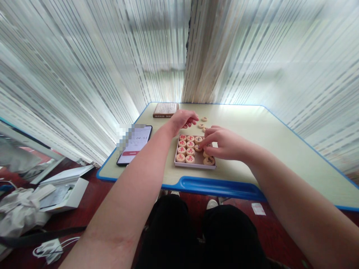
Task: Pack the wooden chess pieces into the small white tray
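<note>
Both forearms reach over the tray (176, 163) of red-lettered chess discs (186, 150). Right hand (224, 144) pinches one disc inside it. Beyond the tray, left hand (182, 119) curls loosely; phone (135, 145) left of it reads "04:53".

Chess pieces (190, 151): round discs, pale wood by the look, smooth, faint sheen; characters inked red or black. Tray (195, 164) holding them: light walls, matt, looks like card or thin plastic; cannot tell which. Box (165, 110) at far edge: brown, wood-like, dull finish. Table (252, 127) top: cream laminate, smooth, low gloss; edge trim blue plastic, glossy. Phone (135, 145): glossy glass face, black frame. Curtains (84, 74): sheer striped cloth.
</note>
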Tool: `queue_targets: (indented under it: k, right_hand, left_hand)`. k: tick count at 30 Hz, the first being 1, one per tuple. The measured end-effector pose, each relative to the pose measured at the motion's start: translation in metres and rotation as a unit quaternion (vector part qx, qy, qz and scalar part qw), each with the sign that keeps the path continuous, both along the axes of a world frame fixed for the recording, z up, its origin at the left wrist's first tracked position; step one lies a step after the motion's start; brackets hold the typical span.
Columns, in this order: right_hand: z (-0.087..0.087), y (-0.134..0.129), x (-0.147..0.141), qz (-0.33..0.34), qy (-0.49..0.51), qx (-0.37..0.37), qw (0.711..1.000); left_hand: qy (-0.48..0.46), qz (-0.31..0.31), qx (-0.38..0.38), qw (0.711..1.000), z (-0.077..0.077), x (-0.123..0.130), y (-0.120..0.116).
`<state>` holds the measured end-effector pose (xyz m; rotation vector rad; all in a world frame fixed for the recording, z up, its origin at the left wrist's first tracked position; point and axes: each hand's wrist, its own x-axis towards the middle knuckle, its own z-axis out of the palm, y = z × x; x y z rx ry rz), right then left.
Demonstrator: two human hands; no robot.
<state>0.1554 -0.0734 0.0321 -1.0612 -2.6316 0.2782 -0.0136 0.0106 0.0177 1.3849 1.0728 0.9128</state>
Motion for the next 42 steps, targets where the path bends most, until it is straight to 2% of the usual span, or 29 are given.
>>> queue_targets:
  k: [9, 14, 16, 20, 24, 30, 36, 42]
  right_hand:
    - [0.001, -0.001, -0.003, 0.006, -0.019, 0.009, 1.000]
    - [-0.002, 0.001, -0.003, 0.003, 0.006, 0.020, 1.000]
    - [-0.005, 0.004, -0.001, -0.023, 0.030, 0.047, 0.998]
    - [-0.009, 0.016, 0.007, -0.139, 0.079, 0.105, 0.982]
    - [-0.013, 0.029, 0.017, -0.235, 0.061, 0.084, 0.966]
    - [-0.020, 0.042, 0.031, -0.349, -0.004, 0.045, 0.936]
    - [-0.021, 0.049, 0.036, -0.351, -0.066, -0.061, 0.932]
    - [-0.016, 0.044, 0.030, -0.356, -0.093, -0.054, 0.928]
  left_hand:
    - [-0.008, -0.004, -0.002, 1.000, -0.003, 0.001, 0.002]
    - [-0.005, 0.010, -0.002, 1.000, -0.002, 0.001, 0.002]
    - [-0.005, 0.016, 0.003, 1.000, -0.003, 0.000, 0.003]
    - [-0.003, 0.034, 0.009, 0.999, -0.008, 0.000, 0.006]
    - [0.011, 0.053, 0.004, 0.999, -0.014, 0.001, 0.007]
    - [-0.029, 0.045, 0.004, 0.999, -0.020, 0.000, 0.009]
    - [-0.031, 0.031, -0.003, 0.999, -0.024, -0.001, 0.013]
    - [-0.010, 0.025, -0.002, 1.000, -0.020, 0.001, 0.011]
